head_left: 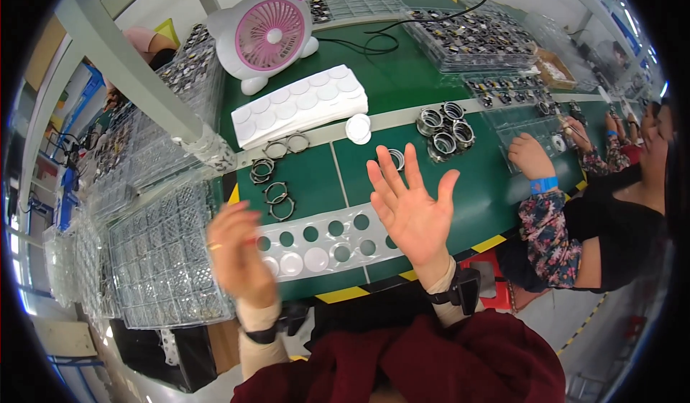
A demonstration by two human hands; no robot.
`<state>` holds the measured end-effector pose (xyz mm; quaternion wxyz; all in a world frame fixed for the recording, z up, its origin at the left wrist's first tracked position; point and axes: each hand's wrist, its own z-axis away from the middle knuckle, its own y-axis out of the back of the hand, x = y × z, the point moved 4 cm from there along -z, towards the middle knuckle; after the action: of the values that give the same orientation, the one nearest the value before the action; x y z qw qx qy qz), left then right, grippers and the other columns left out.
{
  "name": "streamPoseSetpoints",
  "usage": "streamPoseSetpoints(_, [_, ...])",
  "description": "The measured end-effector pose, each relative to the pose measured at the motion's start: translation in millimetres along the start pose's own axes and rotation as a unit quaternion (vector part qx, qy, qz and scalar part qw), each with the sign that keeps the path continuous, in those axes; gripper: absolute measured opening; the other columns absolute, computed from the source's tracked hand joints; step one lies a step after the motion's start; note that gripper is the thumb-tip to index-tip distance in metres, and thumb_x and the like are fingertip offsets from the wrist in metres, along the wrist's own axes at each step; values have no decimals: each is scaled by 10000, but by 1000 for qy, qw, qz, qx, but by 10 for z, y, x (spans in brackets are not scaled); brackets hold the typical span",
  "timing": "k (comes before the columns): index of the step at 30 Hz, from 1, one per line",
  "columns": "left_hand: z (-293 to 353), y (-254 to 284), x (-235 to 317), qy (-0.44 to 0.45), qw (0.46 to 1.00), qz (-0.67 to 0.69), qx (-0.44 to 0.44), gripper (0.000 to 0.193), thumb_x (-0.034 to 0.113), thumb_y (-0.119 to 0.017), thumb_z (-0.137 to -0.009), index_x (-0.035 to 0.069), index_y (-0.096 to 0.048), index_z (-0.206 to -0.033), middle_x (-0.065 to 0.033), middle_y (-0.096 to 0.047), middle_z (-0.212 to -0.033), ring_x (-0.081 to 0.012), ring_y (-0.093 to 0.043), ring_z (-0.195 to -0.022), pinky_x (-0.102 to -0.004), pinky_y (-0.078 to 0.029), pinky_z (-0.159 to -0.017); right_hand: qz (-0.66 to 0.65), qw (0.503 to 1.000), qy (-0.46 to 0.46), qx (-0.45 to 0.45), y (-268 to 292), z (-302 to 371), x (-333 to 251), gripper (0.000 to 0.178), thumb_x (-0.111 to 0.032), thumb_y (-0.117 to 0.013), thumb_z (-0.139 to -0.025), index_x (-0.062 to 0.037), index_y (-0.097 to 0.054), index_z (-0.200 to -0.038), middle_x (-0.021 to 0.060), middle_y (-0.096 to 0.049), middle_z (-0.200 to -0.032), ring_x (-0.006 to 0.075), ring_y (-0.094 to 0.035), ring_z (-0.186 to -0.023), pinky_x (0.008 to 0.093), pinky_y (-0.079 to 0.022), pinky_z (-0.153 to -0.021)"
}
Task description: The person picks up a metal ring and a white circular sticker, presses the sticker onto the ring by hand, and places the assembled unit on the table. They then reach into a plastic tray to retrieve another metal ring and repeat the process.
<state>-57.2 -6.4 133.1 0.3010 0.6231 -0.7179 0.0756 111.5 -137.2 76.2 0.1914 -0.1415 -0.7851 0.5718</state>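
Observation:
My right hand is raised over the bench with its palm turned up and fingers spread; nothing lies in it. My left hand is smeared by motion at the left end of a clear sheet, so its grip cannot be made out. That sheet has rows of round holes, and several white discs lie on its near row. Beyond it on the left lie several dark metal watch-case rings. A few thin rings sit just behind my right fingertips. Loose white discs are stacked farther back.
A stack of white disc sheets lies behind the rings, near a cat-shaped fan. More metal rings stand grouped at right. Clear compartment trays fill the left side. A co-worker's hand works at right. A metal post rises at left.

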Motion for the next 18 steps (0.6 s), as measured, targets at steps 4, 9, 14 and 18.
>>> streamPoseSetpoints(4, [171, 877, -301, 55, 978, -154, 128, 183, 48, -367, -888, -6, -503, -777, -111, -552, -764, -266, -552, -846, -493, -377, -912, -61, 998, -6, -2, 84, 26, -83, 720, -656, -375, -794, -172, -359, -1327, 79, -209, -1443, 269, -168, -1336, 460, -227, -1061])
streamPoseSetpoints(9, [646, 2250, -838, 265, 879, -376, 130, 315, 251, -396, -940, -12, -562, -895, -146, -597, -891, -252, -566, -886, -355, -414, -894, -69, 997, 9, 31, 131, -10, -95, 663, -601, -406, -826, -154, -381, -1315, 92, -237, -1433, 254, -211, -1322, 458, -272, -1035])
streamPoseSetpoints(14, [407, 2253, -655, 253, 704, -657, 89, 289, 203, -453, -928, -62, -569, -918, -168, -601, -824, -287, -576, -801, -357, -438, -841, -44, 998, 2, 51, 219, -39, -40, 667, -610, -383, -830, -150, -381, -1314, 92, -264, -1421, 256, -251, -1305, 451, -277, -1034])
streamPoseSetpoints(18, [294, 2012, -460, -95, 703, -702, 60, 238, 149, -489, -902, -57, -607, -922, -175, -626, -870, -300, -591, -807, -360, -466, -745, 96, 992, -23, 73, 280, -71, -31, 652, -558, -457, -821, -138, -380, -1314, 99, -286, -1406, 263, -279, -1288, 437, -294, -1022])
